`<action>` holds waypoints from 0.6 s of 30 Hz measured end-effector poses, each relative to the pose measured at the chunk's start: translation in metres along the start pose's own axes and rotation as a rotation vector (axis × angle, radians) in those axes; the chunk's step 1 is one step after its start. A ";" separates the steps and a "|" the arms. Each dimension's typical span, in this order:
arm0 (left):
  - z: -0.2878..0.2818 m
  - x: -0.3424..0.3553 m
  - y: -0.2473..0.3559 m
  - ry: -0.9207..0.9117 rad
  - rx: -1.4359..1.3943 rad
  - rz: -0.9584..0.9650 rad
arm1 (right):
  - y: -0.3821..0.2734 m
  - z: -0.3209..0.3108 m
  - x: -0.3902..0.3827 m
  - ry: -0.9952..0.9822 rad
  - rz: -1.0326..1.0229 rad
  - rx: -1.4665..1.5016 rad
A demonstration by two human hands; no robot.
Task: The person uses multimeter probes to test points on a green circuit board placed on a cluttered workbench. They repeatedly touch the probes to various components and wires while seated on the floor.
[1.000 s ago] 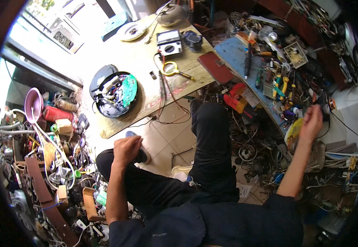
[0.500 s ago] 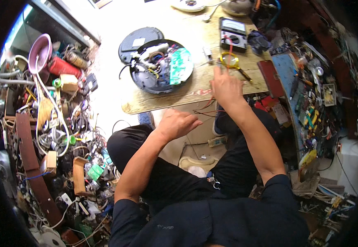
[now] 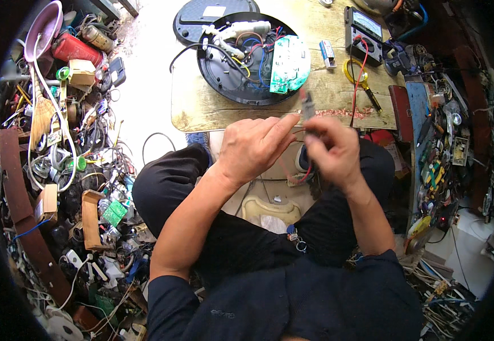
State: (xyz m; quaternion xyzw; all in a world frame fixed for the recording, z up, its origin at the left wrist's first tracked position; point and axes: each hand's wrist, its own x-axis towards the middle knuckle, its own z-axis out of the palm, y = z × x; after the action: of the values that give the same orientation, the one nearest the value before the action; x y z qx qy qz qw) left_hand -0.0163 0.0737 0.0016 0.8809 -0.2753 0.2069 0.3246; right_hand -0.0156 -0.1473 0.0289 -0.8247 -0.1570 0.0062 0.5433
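Over the table's front edge, my right hand (image 3: 335, 150) is closed round a slim grey piece with a reddish tip (image 3: 308, 105), blurred by motion; its kind is unclear. Thin dark and red leads hang below that hand. My left hand (image 3: 255, 142) is close beside it, fingers bent together toward the grey piece; whether they pinch anything is hidden. Beyond my hands lies an opened round black housing (image 3: 221, 85) with coloured wires and a green circuit board (image 3: 289, 65). To the right are an analog multimeter (image 3: 363, 37) with a red lead and a yellow-rimmed magnifying glass (image 3: 356, 74).
A round black cover (image 3: 187, 23) lies behind the housing on the wooden table (image 3: 187, 111). A small blue-and-white box (image 3: 327, 54) stands near the magnifying glass. Heaps of parts crowd both sides, with a purple basin (image 3: 45, 28) and a broom (image 3: 41, 116) at left.
My right hand has come back from the tabletop beside the magnifying glass and now holds the grey piece. My left hand has moved up and right toward it. The whole view has shifted.
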 end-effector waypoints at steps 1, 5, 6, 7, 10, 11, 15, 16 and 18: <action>0.001 -0.001 0.001 0.035 -0.011 -0.001 | -0.004 0.007 -0.008 -0.045 -0.028 0.033; 0.000 -0.009 0.001 0.075 -0.075 0.063 | -0.004 0.032 -0.026 -0.061 0.092 0.303; -0.001 -0.010 0.002 0.090 -0.067 0.082 | -0.005 0.035 -0.026 -0.044 0.123 0.381; -0.003 -0.010 0.002 0.105 -0.059 0.101 | -0.009 0.034 -0.028 -0.078 0.171 0.416; -0.006 -0.013 -0.001 0.126 0.007 0.109 | -0.009 0.031 -0.030 -0.053 0.089 0.387; -0.011 -0.014 0.000 0.100 -0.010 0.051 | -0.007 0.029 -0.029 -0.060 0.083 0.447; -0.015 -0.011 -0.005 0.227 -0.146 -0.032 | -0.011 0.031 -0.021 0.066 0.041 0.697; -0.018 -0.010 -0.005 0.259 -0.180 -0.077 | -0.002 0.033 -0.019 0.102 -0.027 0.610; -0.022 -0.017 -0.008 0.337 -0.298 -0.212 | 0.014 0.037 -0.017 0.147 -0.105 0.465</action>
State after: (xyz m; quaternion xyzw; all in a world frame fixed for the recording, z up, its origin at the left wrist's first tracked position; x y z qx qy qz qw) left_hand -0.0283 0.0998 0.0046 0.8004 -0.1507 0.2727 0.5122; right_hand -0.0351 -0.1243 -0.0018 -0.6667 -0.1538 -0.0462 0.7279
